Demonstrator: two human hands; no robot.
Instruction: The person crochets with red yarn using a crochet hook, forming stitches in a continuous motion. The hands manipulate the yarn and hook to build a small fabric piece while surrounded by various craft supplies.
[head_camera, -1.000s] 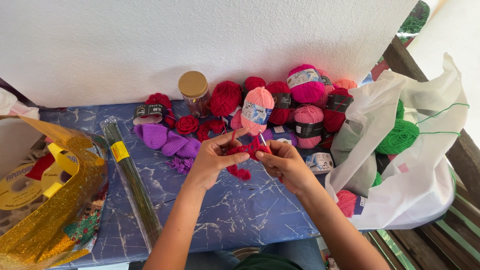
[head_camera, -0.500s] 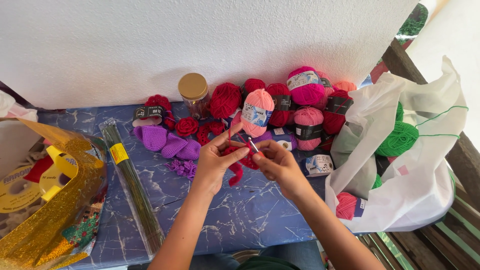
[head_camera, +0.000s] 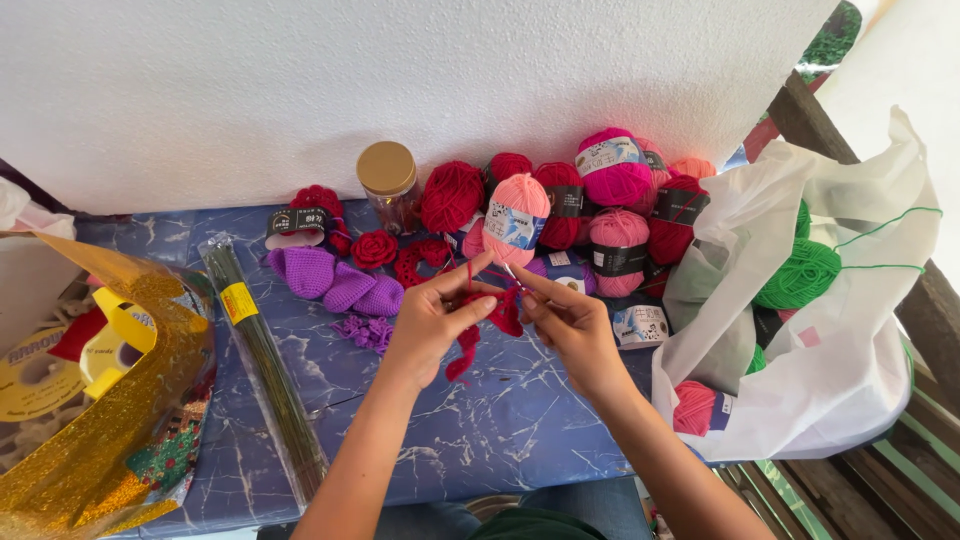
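Hands x2: left hand (head_camera: 432, 318), right hand (head_camera: 572, 322), 1 red crochet piece (head_camera: 503, 312), 1 jar (head_camera: 389, 183)

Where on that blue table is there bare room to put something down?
The bare blue table shows along the near edge, between the packet of green stems and the white bag. It is crowded along the wall, where yarn balls and purple crochet pieces lie above the hands.

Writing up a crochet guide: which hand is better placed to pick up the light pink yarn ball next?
Probably the right hand: the light pink yarn ball lies just beyond its fingertips. The left hand pinches the red crochet piece.
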